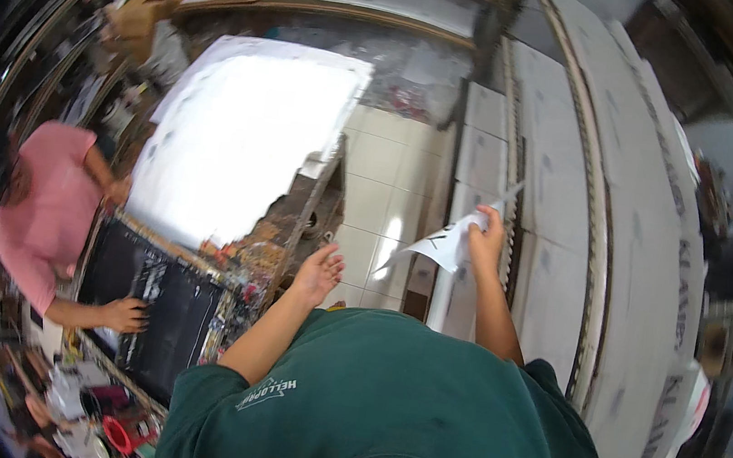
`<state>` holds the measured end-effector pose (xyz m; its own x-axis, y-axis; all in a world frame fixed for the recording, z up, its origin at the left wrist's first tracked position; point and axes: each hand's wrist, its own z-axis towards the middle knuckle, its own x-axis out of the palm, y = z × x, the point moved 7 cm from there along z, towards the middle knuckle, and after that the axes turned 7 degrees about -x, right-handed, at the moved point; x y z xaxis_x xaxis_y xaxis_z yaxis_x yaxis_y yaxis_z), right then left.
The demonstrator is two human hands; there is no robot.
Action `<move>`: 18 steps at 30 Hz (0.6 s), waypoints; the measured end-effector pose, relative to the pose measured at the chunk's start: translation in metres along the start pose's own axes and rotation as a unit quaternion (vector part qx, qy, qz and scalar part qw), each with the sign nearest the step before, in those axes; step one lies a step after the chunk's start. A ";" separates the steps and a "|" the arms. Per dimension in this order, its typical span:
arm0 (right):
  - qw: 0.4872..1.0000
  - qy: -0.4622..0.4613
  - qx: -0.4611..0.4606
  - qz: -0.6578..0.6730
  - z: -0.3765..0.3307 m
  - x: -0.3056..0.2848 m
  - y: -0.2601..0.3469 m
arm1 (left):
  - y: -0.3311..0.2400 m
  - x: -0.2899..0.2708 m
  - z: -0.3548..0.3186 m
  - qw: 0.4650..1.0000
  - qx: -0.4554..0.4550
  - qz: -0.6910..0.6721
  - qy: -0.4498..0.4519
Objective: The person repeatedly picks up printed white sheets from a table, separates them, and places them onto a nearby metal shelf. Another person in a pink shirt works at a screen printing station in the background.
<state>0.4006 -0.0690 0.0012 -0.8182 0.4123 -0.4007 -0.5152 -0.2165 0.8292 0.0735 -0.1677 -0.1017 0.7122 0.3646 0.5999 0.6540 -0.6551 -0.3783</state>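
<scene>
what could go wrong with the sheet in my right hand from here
Only the right hand grips the white sheet while the left hand is empty, so its drooping end might bend or crease. Its upper tip looks close to the long pale boards and could snag there; whether they touch is unclear.

Before me, glossy pale tiles (377,159) shine between a stained table (266,242) and a long rack (593,229) on my right.
</scene>
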 end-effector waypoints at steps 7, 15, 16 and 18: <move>0.997 0.004 0.079 0.005 -0.017 -0.004 -0.005 | -0.007 0.008 -0.005 1.000 -0.002 -0.005 -0.017; 0.996 0.022 0.090 0.005 -0.019 -0.002 -0.017 | -0.003 -0.001 0.007 1.000 -0.023 0.001 0.001; 0.995 0.026 0.097 0.004 -0.017 -0.001 -0.018 | -0.006 0.002 0.006 1.000 -0.019 0.008 -0.004; 0.994 0.020 0.111 0.006 -0.009 0.000 -0.018 | -0.016 0.006 0.003 1.000 -0.006 0.023 -0.013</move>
<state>0.4074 -0.0734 -0.0175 -0.8360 0.3745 -0.4012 -0.4395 -0.0190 0.8980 0.0674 -0.1531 -0.0942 0.7482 0.3512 0.5629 0.6173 -0.6794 -0.3967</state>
